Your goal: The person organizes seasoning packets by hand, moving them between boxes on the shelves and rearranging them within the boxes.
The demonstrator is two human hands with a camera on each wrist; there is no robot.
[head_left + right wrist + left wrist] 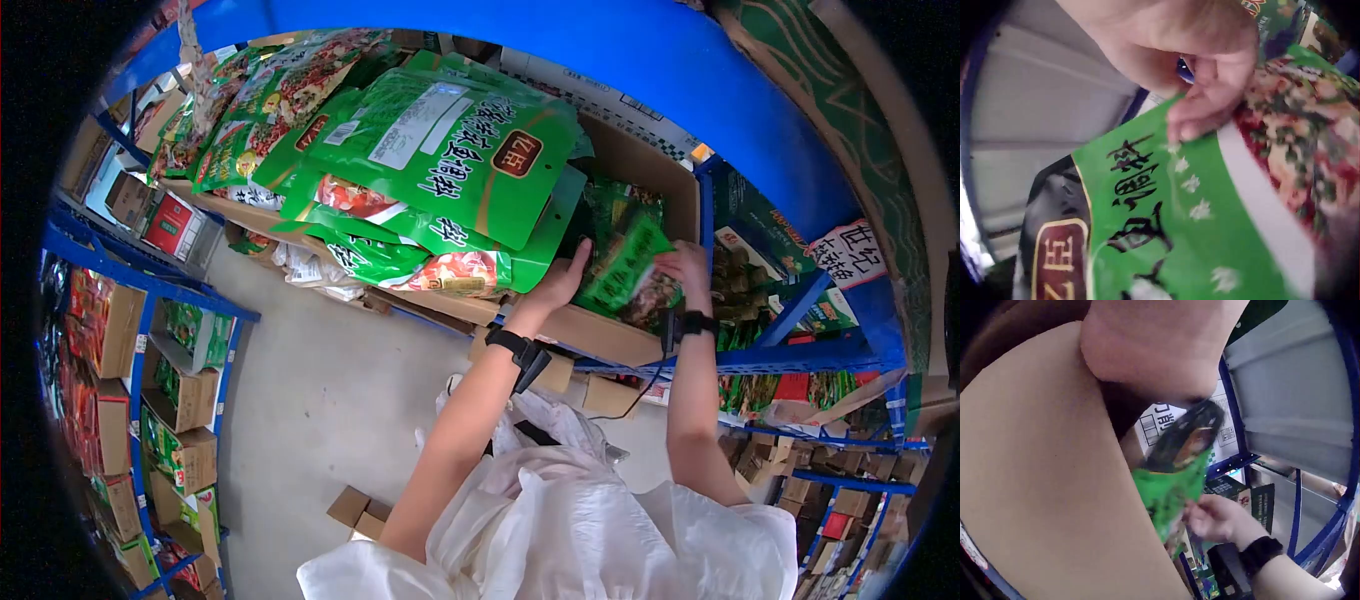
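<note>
A small green snack packet [622, 265] is held up at the mouth of a cardboard box [600, 335] on a blue shelf. My right hand [685, 265] pinches the packet's right edge; the right wrist view shows its fingertips [1200, 122] curled on the green packet [1166, 237] with black lettering. My left hand [560, 285] reaches up with straight fingers against the packet's left side. In the left wrist view my left palm [1054, 487] fills the frame, with the packet [1169, 490] and my right hand [1213, 519] beyond it.
Several large green pouches [450, 160] lie piled over the box to the left. A blue shelf beam [780, 355] runs under the box. More boxes of goods fill the shelving [180, 400] across the aisle, and small cartons [358, 510] sit on the grey floor.
</note>
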